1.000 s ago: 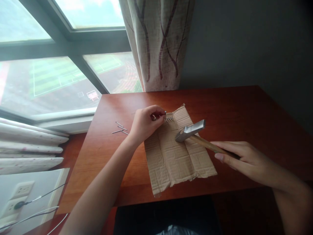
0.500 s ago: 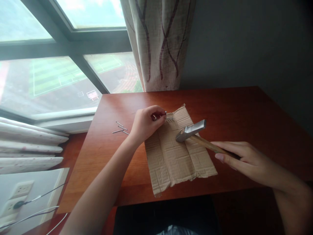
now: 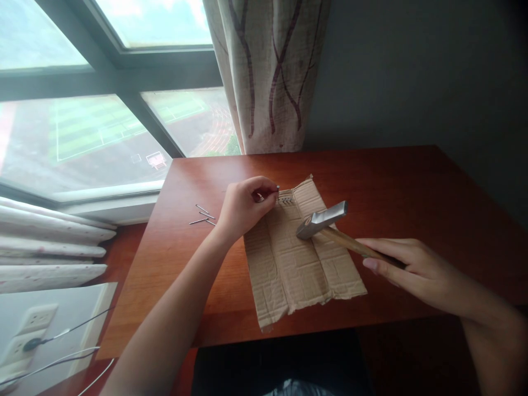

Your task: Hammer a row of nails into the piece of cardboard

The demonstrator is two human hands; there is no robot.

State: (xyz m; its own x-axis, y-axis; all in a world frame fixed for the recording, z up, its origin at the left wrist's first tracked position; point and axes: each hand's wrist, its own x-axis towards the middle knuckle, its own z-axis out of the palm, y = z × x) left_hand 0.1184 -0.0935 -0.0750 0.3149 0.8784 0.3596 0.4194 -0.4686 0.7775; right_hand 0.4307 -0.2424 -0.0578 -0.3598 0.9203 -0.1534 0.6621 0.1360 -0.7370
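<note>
My left hand (image 3: 249,202) pinches a nail (image 3: 278,188) between thumb and forefinger at the far edge of a piece of cardboard (image 3: 289,258). Only the nail's head shows above the fingertips. Just right of it, several nails (image 3: 286,200) stand in a short row in the cardboard. My right hand (image 3: 402,267) is wrapped round the wooden handle of a hammer (image 3: 325,220). The hammer's metal head is over the middle of the cardboard; whether it touches, I cannot tell. Several loose nails (image 3: 204,214) lie on the table left of my left hand.
The cardboard lies on a reddish-brown wooden table (image 3: 371,176). Beyond its far left edge are a window (image 3: 124,82) and a hanging curtain (image 3: 272,82). At the lower left, a wall socket (image 3: 39,319) has a plug and cables running from it.
My left hand has shifted slightly left with the pinched nail, showing a little more of the nail row. My right hand and the hammer have stayed in place.
</note>
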